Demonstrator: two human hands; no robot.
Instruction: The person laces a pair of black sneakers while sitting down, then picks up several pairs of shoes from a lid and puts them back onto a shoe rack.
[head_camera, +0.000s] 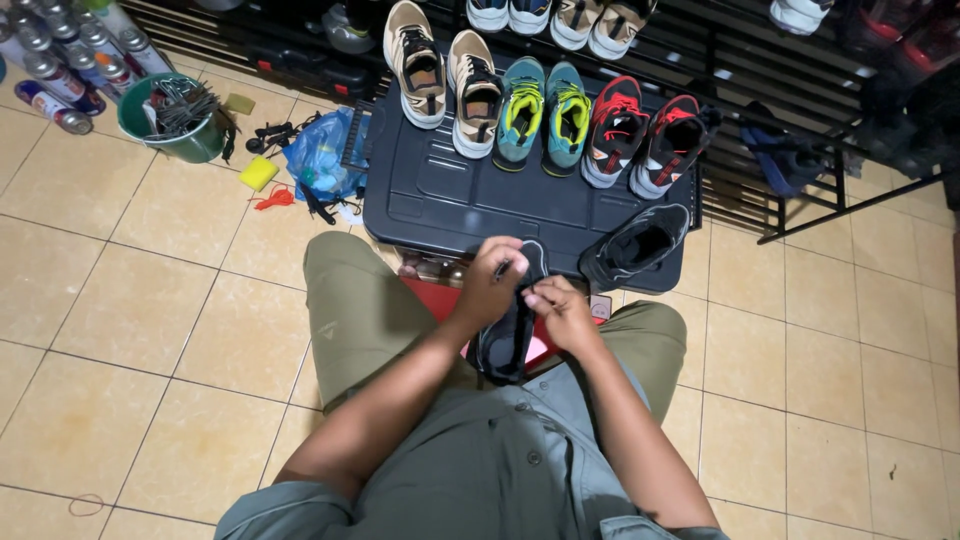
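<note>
A green bucket (185, 140) holds dark brushes; both the left hand (490, 285) and right hand (562, 312) pinch a black shoe (510, 330), its long axis pointing away toward the dark lid (450, 195)

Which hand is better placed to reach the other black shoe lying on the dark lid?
Right, probably. The right hand sits nearer the black shoe on the lid; the left hand pinches the held black shoe farther away.

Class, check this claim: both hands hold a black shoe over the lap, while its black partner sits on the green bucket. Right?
Not quite. The head view shows the partner shoe on the dark plastic lid, not the green bucket. The left hand and right hand do hold the black shoe.
</note>
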